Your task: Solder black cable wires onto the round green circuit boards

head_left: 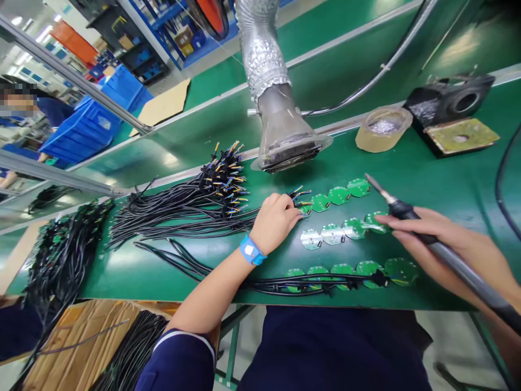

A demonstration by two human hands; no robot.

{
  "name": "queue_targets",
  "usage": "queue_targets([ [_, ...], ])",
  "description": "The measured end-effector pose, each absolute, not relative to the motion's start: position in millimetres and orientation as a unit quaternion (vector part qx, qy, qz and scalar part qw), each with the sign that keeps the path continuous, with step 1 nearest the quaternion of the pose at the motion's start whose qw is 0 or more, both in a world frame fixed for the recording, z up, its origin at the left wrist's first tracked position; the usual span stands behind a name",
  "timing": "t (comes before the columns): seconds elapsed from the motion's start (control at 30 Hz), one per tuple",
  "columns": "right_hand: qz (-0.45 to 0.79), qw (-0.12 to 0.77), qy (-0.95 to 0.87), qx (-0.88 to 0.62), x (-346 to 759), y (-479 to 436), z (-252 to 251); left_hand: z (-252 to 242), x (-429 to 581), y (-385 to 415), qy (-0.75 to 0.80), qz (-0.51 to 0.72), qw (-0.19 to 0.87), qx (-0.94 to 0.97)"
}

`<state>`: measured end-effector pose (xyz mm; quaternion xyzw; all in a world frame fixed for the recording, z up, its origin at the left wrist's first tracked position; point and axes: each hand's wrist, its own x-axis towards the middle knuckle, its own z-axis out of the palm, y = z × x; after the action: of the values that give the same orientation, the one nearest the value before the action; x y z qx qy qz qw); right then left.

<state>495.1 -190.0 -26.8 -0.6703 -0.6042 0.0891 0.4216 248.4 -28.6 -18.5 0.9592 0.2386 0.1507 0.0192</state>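
Observation:
My left hand (274,221), with a blue band at the wrist, is closed at the end of a black cable (246,221). Thin coloured wires (300,192) stick out beyond its knuckles, and its fingertips lie by the leftmost board of the back row of round green circuit boards (339,195). In my right hand (456,244) is a soldering iron (411,217), its tip pointing up and left near the back row's right end. The right fingertips are beside the middle row of boards (354,228). Black cables lie across the front row of boards (401,270).
A fume extraction hood (291,136) hangs over the green bench. Bundled cables (175,201) lie left, with another pile (67,244) farther left. At back right are a yellowish cup (382,130), an iron stand (456,98) and a sponge (462,136). Another person (52,111) is at far left.

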Motion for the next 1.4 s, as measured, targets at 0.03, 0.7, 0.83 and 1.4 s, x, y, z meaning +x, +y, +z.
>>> queue_targets([
  [0.03, 0.102, 0.429, -0.598, -0.669, 485, -194, -28, -17, 247, -31, 0.231, 0.174, 0.039, 0.956],
  [0.7, 0.164, 0.544, -0.628, -0.532, 418, -214, -54, -45, 237, -92, 0.287, 0.200, 0.252, 0.902],
  [0.83, 0.166, 0.523, -0.637, -0.541, 417, -212, -53, -45, 237, -92, 0.281, 0.200, 0.239, 0.908],
  [1.4, 0.189, 0.530, -0.642, -0.520, 426, -217, -56, -46, 238, -92, 0.272, 0.201, 0.195, 0.921],
])
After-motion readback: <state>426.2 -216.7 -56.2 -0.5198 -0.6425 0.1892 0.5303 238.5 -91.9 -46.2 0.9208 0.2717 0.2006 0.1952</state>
